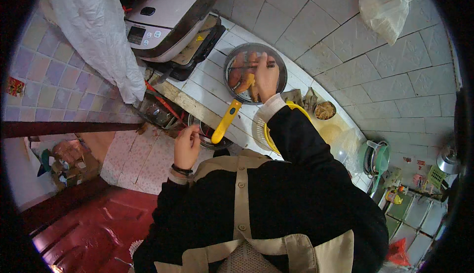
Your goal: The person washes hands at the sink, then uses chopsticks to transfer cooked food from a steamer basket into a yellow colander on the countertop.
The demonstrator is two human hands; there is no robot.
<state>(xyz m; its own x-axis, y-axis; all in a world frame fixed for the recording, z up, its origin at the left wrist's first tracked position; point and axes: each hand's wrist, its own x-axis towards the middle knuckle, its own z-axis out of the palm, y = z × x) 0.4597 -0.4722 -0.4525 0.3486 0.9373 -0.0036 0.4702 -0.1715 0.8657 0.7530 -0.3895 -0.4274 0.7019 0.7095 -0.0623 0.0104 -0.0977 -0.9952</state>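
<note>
A round dark-rimmed pan (232, 93) with a yellow handle (226, 121) rests on the white tiled counter, its handle pointing toward me. Several long orange-brown pieces of food (245, 82) lie in it. Over the pan's right side, my right hand (267, 77) is closed round dark chopsticks (240, 65), which reach left across the food. My left hand (187, 148) is held left of the handle's end, apart from the pan, with its fingers curled together. A thin dark thing shows by its fingertips, too small to name.
A yellow-rimmed basket (264, 133) stands under my right forearm, with a small bowl of brown food (325, 110) beyond it. At the upper left are a white countertop cooker (160, 21) and a hanging white cloth (91, 31). The counter's edge (190, 106) runs below the pan.
</note>
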